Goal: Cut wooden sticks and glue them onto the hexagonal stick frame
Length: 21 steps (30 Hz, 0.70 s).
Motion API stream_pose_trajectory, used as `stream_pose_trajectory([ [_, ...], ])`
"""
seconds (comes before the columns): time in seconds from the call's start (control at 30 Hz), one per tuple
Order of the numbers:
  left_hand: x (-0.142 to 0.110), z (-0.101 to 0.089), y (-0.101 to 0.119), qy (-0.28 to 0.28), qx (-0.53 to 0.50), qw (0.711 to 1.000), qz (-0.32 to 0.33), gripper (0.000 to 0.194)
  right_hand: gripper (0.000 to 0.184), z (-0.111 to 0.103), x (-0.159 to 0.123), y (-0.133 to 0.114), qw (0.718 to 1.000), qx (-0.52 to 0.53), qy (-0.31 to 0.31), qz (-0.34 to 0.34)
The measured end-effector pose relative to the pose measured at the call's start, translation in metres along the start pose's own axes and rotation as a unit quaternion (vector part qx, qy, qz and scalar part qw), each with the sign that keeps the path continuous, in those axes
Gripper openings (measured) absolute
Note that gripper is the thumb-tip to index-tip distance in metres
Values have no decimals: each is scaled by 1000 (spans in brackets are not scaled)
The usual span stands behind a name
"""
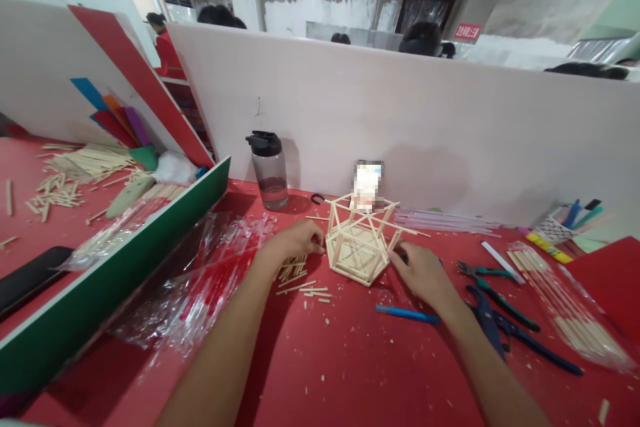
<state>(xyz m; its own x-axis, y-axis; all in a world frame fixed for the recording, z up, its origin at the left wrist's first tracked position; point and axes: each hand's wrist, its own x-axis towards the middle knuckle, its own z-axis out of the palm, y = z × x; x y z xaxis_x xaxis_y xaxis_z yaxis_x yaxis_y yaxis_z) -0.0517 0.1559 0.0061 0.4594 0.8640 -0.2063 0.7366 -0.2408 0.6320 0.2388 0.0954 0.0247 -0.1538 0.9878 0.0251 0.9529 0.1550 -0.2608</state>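
A many-sided open frame of pale wooden sticks (367, 276) stands on the red tabletop, with a flat base inside its lower ring. My left hand (300, 240) is beside its left side, fingers curled together; whatever they pinch is hidden. On the opposite side my right hand (417, 272) has its thumb and forefinger closed at an upright stick of the frame. Short cut sticks (303, 288) lie in a loose pile beneath and beside my left hand. A blue pen (407, 313) rests just below my right hand.
Green-handled pliers (505, 297) and dark-blue-handled cutters (525, 340) lie at right, near bagged sticks (570, 307). A water bottle (269, 170) and a propped phone (367, 183) stand by the white partition (325, 100). A green board (125, 267) edges the left, beside plastic wrappers (215, 273).
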Motion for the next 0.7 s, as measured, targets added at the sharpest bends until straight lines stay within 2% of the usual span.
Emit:
stream_pose_trajectory([
  [0.13,-23,-17,-2,-29,-33,999,19,17,26,1,1,2,1000,12,-2,-5],
  [0.23,-34,-23,3,-41,-37,998,14,15,24,2,1,1,1000,14,-1,-5],
  [0.37,-33,-10,15,-39,-24,999,-5,12,22,0,1,-2,1000,11,0,0],
  [0.6,-26,17,32,19,18,999,-27,18,22,-1,2,-4,1000,1,-2,-4],
  [0.7,-23,26,34,29,29,998,-45,12,23,0,2,-4,1000,0,-1,-4],
])
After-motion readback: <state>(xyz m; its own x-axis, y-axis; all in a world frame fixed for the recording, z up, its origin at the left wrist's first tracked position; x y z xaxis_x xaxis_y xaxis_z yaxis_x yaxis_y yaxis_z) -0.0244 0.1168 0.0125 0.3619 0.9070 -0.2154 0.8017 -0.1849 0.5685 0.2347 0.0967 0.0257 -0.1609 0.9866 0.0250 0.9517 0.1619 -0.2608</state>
